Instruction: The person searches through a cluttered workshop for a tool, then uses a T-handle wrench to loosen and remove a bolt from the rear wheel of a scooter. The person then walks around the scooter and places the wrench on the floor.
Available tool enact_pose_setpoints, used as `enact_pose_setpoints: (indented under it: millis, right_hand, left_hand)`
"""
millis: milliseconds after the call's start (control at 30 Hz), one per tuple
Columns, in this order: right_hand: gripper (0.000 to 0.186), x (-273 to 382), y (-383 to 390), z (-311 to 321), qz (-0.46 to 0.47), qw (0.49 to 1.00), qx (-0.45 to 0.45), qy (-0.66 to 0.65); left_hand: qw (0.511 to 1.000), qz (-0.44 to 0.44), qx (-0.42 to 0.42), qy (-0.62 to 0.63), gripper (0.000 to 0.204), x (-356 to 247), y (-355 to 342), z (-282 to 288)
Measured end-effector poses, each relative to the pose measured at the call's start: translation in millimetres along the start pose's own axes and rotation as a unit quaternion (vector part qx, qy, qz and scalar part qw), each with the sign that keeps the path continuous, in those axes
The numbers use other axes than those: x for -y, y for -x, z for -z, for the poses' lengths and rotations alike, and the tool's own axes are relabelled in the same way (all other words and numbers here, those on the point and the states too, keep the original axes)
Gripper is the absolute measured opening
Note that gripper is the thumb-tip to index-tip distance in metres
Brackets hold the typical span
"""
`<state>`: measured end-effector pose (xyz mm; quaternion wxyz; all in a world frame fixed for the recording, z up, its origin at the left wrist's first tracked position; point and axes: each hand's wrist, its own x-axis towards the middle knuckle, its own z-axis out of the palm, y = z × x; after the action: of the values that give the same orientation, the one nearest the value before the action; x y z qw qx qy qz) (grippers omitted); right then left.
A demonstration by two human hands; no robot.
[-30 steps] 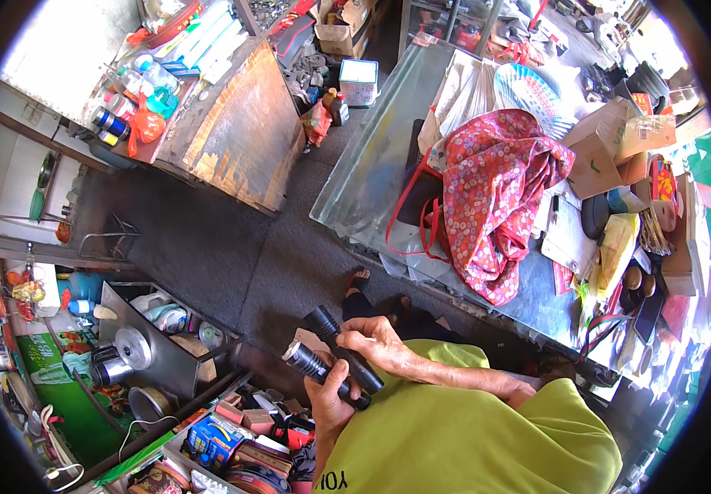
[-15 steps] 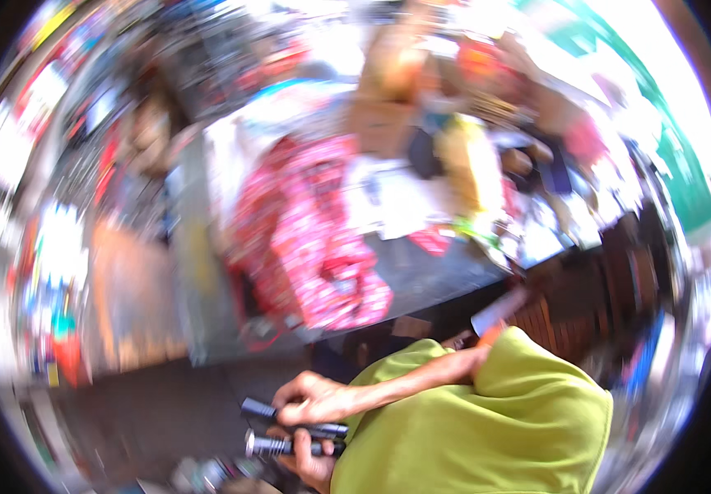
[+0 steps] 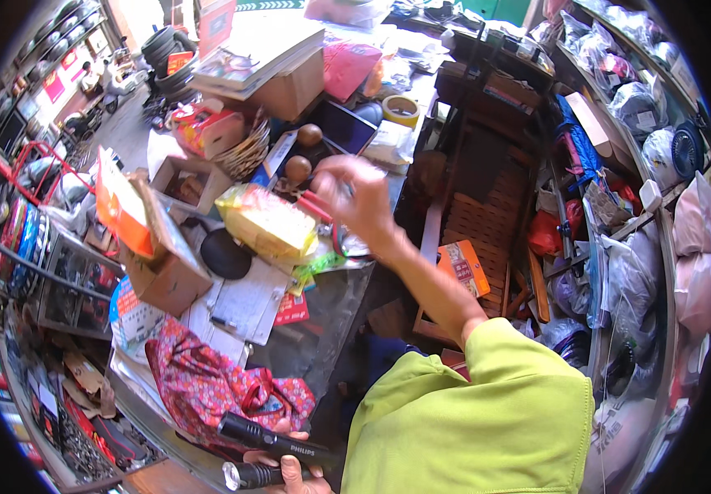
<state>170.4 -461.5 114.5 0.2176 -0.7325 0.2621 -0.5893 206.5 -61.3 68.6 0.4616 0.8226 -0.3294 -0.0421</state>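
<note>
Two black flashlights lie side by side in my left hand (image 3: 298, 477), low in the view. The upper flashlight (image 3: 269, 440) is long and smooth; the lower flashlight (image 3: 250, 475) has a bright lens end and a ribbed neck. My right hand (image 3: 357, 198) is stretched out over the cluttered tabletop, its fingers bent and smeared by motion. Beside it is a red-handled tool (image 3: 314, 207), partly hidden, so I cannot make out whether the hand touches it. Two round brown wooden balls (image 3: 298, 170) sit just left of that hand. A yellow plastic-wrapped package (image 3: 267, 221) lies nearby.
A pink flowered cloth (image 3: 207, 379) hangs over the table's near left part. Papers (image 3: 244, 300), a cardboard box (image 3: 166, 276) and a roll of tape (image 3: 401, 110) crowd the table. At right stand a wooden slatted chair (image 3: 483, 218) and shelves with bagged goods (image 3: 639, 107).
My right hand has left the flashlights and reached far forward over the table. Both flashlights stay in my left hand. The view has swung to the right.
</note>
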Motion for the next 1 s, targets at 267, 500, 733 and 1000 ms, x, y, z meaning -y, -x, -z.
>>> enact_pose_setpoints:
  millis: [267,500,733,1000]
  right_hand:
    - [0.069,-148.6,-64.6,38.2,-0.255,0.941,0.042,0.218]
    - [0.061,-157.5,-77.4,28.9,-0.287,0.925,0.143,0.202]
    - [0.061,-139.0,-91.8,25.5,-0.114,0.929,0.131,0.326]
    - [0.079,-128.3,-100.3,-12.0,-0.181,0.842,0.259,0.437]
  left_hand:
    - [0.864,0.251,0.038,0.436,0.048,-113.7,-102.5,-69.7]
    - [0.876,0.236,0.017,0.421,0.032,-112.5,-136.9,-119.6]
    - [0.918,0.232,0.067,0.316,0.04,-92.7,-147.8,-116.4]
    - [0.888,0.27,0.032,0.371,0.04,-83.2,-158.6,-122.1]
